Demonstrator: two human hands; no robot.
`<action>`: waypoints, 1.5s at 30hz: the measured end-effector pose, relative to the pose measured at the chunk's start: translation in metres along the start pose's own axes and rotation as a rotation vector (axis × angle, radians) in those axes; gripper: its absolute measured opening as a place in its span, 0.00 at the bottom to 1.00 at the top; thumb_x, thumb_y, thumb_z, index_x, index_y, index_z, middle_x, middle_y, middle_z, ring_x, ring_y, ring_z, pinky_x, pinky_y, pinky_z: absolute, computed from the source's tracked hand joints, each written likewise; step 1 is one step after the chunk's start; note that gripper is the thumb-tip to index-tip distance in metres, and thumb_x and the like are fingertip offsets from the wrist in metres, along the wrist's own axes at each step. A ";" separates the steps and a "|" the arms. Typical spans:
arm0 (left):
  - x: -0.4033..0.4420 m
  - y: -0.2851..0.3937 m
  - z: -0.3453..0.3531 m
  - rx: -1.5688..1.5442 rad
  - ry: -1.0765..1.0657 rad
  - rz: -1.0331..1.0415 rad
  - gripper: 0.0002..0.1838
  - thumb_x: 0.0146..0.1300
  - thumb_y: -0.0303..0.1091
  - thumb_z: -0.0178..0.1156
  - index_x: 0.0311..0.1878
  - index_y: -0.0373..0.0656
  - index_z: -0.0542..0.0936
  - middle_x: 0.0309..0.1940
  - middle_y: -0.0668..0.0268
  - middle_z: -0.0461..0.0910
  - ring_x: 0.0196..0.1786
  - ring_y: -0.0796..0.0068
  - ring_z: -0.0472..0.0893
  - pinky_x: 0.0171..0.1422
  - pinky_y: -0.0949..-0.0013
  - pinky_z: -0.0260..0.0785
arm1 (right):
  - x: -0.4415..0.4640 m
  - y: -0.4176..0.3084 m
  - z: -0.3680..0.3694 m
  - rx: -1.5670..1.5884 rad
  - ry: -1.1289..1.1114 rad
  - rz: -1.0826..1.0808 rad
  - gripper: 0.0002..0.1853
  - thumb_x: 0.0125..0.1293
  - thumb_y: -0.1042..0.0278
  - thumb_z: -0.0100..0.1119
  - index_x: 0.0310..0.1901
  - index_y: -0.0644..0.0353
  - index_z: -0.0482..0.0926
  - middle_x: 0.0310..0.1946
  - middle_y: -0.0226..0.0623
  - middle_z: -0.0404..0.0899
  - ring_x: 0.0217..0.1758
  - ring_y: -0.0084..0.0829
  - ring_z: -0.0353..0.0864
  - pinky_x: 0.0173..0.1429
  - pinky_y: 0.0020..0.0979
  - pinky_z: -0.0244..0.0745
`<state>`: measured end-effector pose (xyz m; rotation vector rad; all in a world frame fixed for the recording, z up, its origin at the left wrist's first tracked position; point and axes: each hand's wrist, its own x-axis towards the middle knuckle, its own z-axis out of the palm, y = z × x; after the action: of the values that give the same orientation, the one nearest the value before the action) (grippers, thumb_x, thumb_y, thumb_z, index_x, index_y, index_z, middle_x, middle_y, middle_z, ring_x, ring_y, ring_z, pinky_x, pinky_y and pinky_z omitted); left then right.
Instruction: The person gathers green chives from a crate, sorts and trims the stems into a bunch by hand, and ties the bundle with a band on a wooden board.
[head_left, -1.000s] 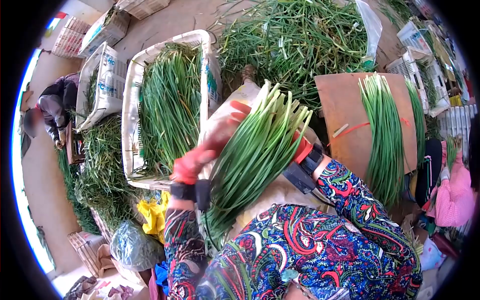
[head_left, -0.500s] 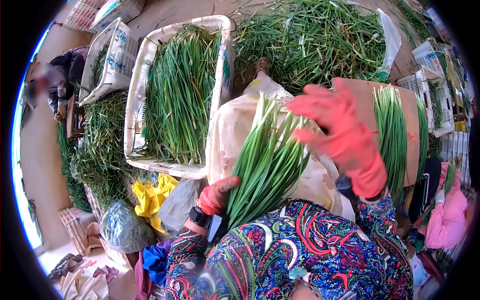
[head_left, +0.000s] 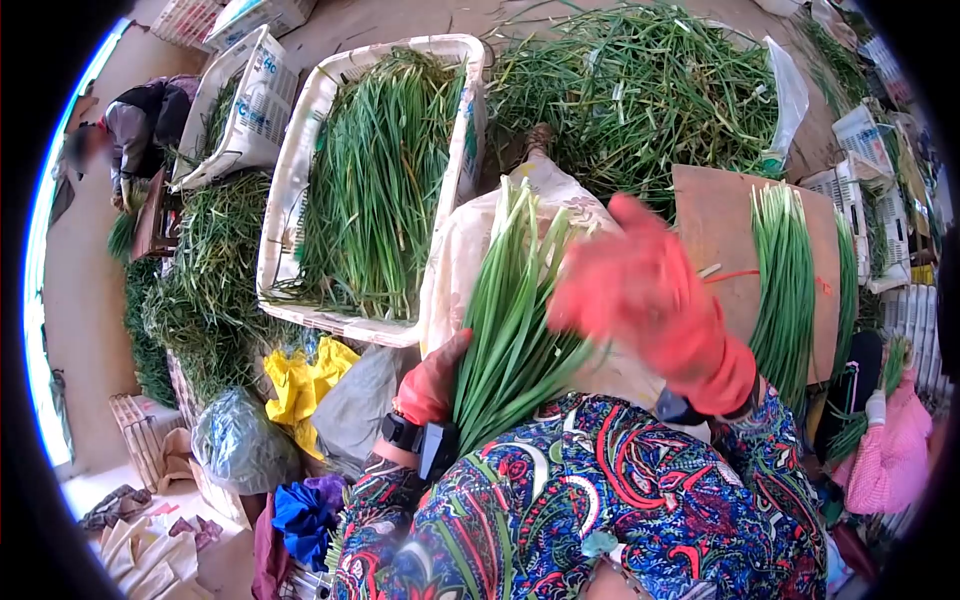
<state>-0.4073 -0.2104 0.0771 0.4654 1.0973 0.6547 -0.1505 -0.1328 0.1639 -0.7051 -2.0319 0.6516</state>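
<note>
While a broad heap of loose, tangled green leaves [head_left: 640,100] covered the floor at the top of the view, a large white plastic crate [head_left: 270,230] with slatted walls stood near its left side, filled with long, flat green stalks [head_left: 385,180] laid mostly lengthwise. A smaller white crate [head_left: 265,100], tilted and holding more greens, was beyond it to the left. Cream patterned cloth [head_left: 455,250] covered the lap, and to its right a flat brown board [head_left: 710,230] carried a straight, pale-ended bundle [head_left: 783,280], with a narrower bundle [head_left: 846,290] by its right edge and a thin red strip [head_left: 735,275] to the left. The bunch of slender stalks [head_left: 510,310] lay on the lap, whitish ends away from the body, leaves fanning toward the patterned top. Both hands wore reddish rubber gloves. The right hand [head_left: 650,300], blurred, was raised over the bunch's right side; whether it gripped anything could not be told. The left hand [head_left: 435,380] touched the leaves' left edge, its grip partly hidden and unclear.
</note>
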 end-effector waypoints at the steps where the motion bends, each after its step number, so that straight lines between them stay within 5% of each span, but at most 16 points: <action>1: -0.005 0.006 0.006 0.134 0.024 0.026 0.25 0.65 0.52 0.43 0.52 0.40 0.73 0.45 0.63 0.78 0.47 0.73 0.75 0.56 0.70 0.63 | 0.006 0.003 0.004 0.013 -0.007 0.166 0.08 0.52 0.66 0.60 0.36 0.49 0.78 0.41 0.26 0.77 0.53 0.30 0.71 0.67 0.39 0.50; 3: -0.011 0.018 0.017 0.388 0.070 0.022 0.27 0.66 0.53 0.39 0.50 0.39 0.74 0.43 0.64 0.79 0.47 0.76 0.76 0.57 0.73 0.61 | 0.010 0.026 0.020 -0.167 -0.035 0.282 0.11 0.53 0.60 0.58 0.38 0.52 0.79 0.47 0.28 0.75 0.58 0.30 0.66 0.67 0.35 0.48; 8: -0.019 0.017 0.024 0.128 0.104 -0.091 0.26 0.64 0.50 0.45 0.52 0.35 0.73 0.45 0.62 0.77 0.46 0.75 0.76 0.54 0.74 0.66 | 0.004 0.054 0.057 -0.284 -0.135 0.437 0.24 0.49 0.47 0.57 0.44 0.54 0.78 0.56 0.28 0.68 0.65 0.34 0.55 0.69 0.31 0.39; 12: -0.020 0.017 0.023 0.077 0.129 -0.120 0.22 0.62 0.44 0.51 0.52 0.36 0.71 0.43 0.63 0.77 0.43 0.75 0.77 0.50 0.74 0.67 | 0.019 0.040 0.052 0.866 0.002 0.759 0.34 0.49 0.83 0.55 0.60 0.64 0.58 0.56 0.36 0.66 0.47 0.23 0.73 0.50 0.23 0.68; 13: -0.020 0.018 0.023 0.061 0.123 -0.130 0.22 0.62 0.42 0.53 0.53 0.36 0.71 0.42 0.63 0.78 0.41 0.75 0.77 0.48 0.74 0.68 | 0.019 0.045 0.053 0.912 -0.022 0.787 0.30 0.50 0.86 0.52 0.58 0.63 0.61 0.47 0.36 0.73 0.41 0.22 0.75 0.43 0.22 0.71; 16: -0.015 0.017 0.021 0.031 -0.034 -0.087 0.21 0.60 0.37 0.56 0.54 0.37 0.70 0.41 0.64 0.78 0.40 0.75 0.77 0.47 0.73 0.69 | 0.015 0.054 0.055 0.888 -0.035 0.799 0.28 0.50 0.86 0.51 0.56 0.63 0.63 0.40 0.34 0.77 0.38 0.22 0.77 0.43 0.22 0.70; 19: -0.014 0.016 0.024 -0.013 -0.086 -0.104 0.21 0.58 0.32 0.57 0.55 0.37 0.69 0.41 0.65 0.78 0.41 0.75 0.77 0.47 0.72 0.69 | 0.004 0.064 0.057 0.586 -0.061 0.751 0.28 0.52 0.86 0.48 0.57 0.62 0.58 0.49 0.34 0.73 0.43 0.24 0.76 0.50 0.24 0.69; 23: -0.014 0.017 0.026 -0.021 -0.107 -0.123 0.21 0.57 0.29 0.58 0.54 0.38 0.70 0.43 0.65 0.77 0.42 0.75 0.77 0.48 0.72 0.70 | -0.005 0.078 0.063 0.402 0.027 0.601 0.17 0.54 0.72 0.50 0.48 0.51 0.70 0.48 0.23 0.73 0.55 0.21 0.66 0.64 0.33 0.44; 26: -0.014 0.015 0.027 -0.043 -0.130 -0.114 0.21 0.57 0.28 0.58 0.55 0.38 0.70 0.43 0.65 0.77 0.42 0.75 0.77 0.48 0.72 0.70 | -0.005 0.098 0.056 0.492 0.074 0.481 0.14 0.56 0.68 0.50 0.46 0.52 0.71 0.46 0.28 0.75 0.51 0.20 0.69 0.64 0.34 0.50; 29: -0.013 0.011 0.025 -0.061 -0.148 -0.117 0.21 0.56 0.28 0.58 0.55 0.38 0.70 0.44 0.65 0.77 0.44 0.74 0.77 0.49 0.71 0.69 | 0.026 0.123 0.010 0.333 0.006 0.493 0.26 0.59 0.72 0.51 0.58 0.60 0.55 0.45 0.37 0.74 0.43 0.22 0.75 0.58 0.26 0.63; 33: -0.008 -0.006 0.003 -0.129 -0.167 -0.140 0.27 0.52 0.32 0.59 0.57 0.36 0.67 0.46 0.62 0.76 0.45 0.70 0.76 0.51 0.68 0.68 | 0.044 0.170 -0.100 -0.021 0.207 0.623 0.35 0.58 0.55 0.55 0.62 0.64 0.53 0.42 0.41 0.73 0.38 0.33 0.74 0.53 0.31 0.66; 36: -0.008 -0.013 -0.002 -0.224 -0.150 -0.092 0.30 0.50 0.37 0.61 0.57 0.35 0.66 0.45 0.60 0.76 0.44 0.68 0.77 0.50 0.66 0.69 | 0.016 0.202 -0.130 0.373 0.453 1.158 0.37 0.56 0.51 0.56 0.61 0.65 0.56 0.42 0.44 0.71 0.37 0.36 0.73 0.52 0.34 0.67; 39: -0.008 -0.021 -0.003 -0.410 -0.104 -0.064 0.33 0.50 0.38 0.62 0.58 0.36 0.65 0.45 0.58 0.76 0.43 0.65 0.77 0.49 0.64 0.70 | -0.052 0.187 -0.089 0.844 0.190 1.273 0.36 0.58 0.42 0.48 0.62 0.57 0.57 0.48 0.41 0.70 0.45 0.37 0.71 0.53 0.39 0.67; 42: -0.006 -0.024 -0.006 -0.438 0.012 0.012 0.31 0.58 0.44 0.57 0.61 0.37 0.62 0.53 0.60 0.71 0.54 0.65 0.71 0.59 0.64 0.62 | -0.095 0.108 -0.007 1.637 0.150 1.448 0.36 0.59 0.36 0.44 0.63 0.51 0.58 0.54 0.37 0.68 0.53 0.37 0.70 0.55 0.42 0.66; 44: 0.002 -0.011 -0.011 -0.092 0.065 -0.062 0.27 0.63 0.44 0.50 0.60 0.36 0.64 0.55 0.62 0.69 0.54 0.71 0.70 0.60 0.70 0.60 | -0.083 0.077 0.023 1.814 0.083 1.060 0.39 0.56 0.34 0.46 0.62 0.53 0.57 0.57 0.37 0.66 0.56 0.34 0.68 0.58 0.41 0.64; 45: 0.003 0.000 0.000 0.043 0.084 -0.066 0.26 0.64 0.47 0.48 0.57 0.37 0.68 0.50 0.63 0.73 0.50 0.74 0.72 0.57 0.72 0.62 | -0.050 0.060 0.036 1.633 0.226 0.772 0.43 0.53 0.33 0.51 0.63 0.57 0.56 0.55 0.37 0.67 0.55 0.33 0.70 0.59 0.38 0.65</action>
<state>-0.4065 -0.2083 0.0755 0.4398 1.2032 0.5979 -0.1440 -0.1318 0.0779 -0.4089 -0.4387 2.1061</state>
